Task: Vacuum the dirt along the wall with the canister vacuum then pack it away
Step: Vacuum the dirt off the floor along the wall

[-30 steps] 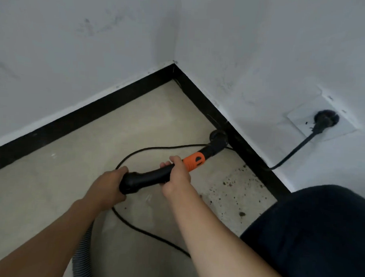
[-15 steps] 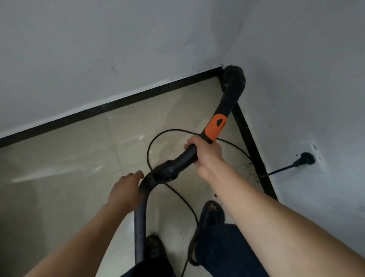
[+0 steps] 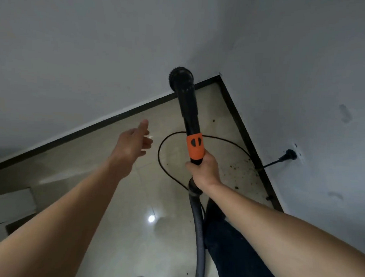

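My right hand (image 3: 204,170) grips the black vacuum handle (image 3: 194,148) just below its orange collar, and the wand points up and away from me. Its round black brush nozzle (image 3: 181,78) is raised off the floor, in front of the white wall near the corner. A grey ribbed hose (image 3: 200,241) hangs down from the handle. My left hand (image 3: 133,143) is off the handle, stretched forward with fingers apart and nothing in it. Dark dirt specks (image 3: 237,172) lie on the beige floor beside the right wall's black baseboard.
A black power cord (image 3: 165,173) loops across the tiles and runs to a plug (image 3: 288,155) in the right wall's socket. Black baseboard (image 3: 107,122) lines both walls. My dark trouser leg (image 3: 233,253) is at the bottom right. A pale object (image 3: 9,204) sits at the left edge.
I have stood up, so the floor is farther away. The nozzle rose from the floor at the baseboard to chest height. My left hand let go of the handle and reached forward, open.
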`<state>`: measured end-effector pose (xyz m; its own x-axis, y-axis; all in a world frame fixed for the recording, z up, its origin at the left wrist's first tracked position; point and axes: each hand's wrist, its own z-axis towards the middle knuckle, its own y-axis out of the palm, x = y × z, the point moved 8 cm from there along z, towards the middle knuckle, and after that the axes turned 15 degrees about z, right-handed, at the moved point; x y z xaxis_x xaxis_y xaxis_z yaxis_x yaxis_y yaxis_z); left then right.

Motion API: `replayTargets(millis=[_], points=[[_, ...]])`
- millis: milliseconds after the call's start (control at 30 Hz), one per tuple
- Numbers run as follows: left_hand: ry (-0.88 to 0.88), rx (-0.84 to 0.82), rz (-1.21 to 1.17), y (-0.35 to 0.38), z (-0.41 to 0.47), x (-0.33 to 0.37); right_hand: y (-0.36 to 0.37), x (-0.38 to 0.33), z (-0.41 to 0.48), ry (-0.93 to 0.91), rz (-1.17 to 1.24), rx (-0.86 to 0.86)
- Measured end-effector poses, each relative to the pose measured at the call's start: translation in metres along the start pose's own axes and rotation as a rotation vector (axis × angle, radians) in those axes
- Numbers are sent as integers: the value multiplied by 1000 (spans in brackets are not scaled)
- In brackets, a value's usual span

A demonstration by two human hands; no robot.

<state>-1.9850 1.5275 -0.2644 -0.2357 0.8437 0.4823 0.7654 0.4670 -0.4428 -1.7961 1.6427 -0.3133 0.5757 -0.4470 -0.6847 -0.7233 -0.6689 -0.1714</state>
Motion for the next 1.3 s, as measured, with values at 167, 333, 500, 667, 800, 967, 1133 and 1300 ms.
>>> replayTargets(millis=[167, 333, 500, 667, 800, 967, 1133, 1300], points=[[10, -87, -98, 0, 1, 33, 52, 6, -32, -58, -143, -136], [36, -221, -92, 16, 18, 42, 68, 19, -35, -16, -176, -1], [14, -349, -43, 19, 40, 27, 78, 34, -27, 67, -243, -17], [-62, -463, -128, 24, 69, 26, 66, 60, -32, 102, -266, 19], [-107, -549, -74, 55, 71, 14, 53, 88, -41, 115, -239, 85], [-203, -545, -26, 94, 77, -31, 47, 131, -57, 122, -241, 125], [-264, -480, 129, 133, 104, -111, 61, 200, -54, 129, -398, 145], [-318, -463, 345, 162, 139, -218, 81, 281, -32, 161, -544, 137]])
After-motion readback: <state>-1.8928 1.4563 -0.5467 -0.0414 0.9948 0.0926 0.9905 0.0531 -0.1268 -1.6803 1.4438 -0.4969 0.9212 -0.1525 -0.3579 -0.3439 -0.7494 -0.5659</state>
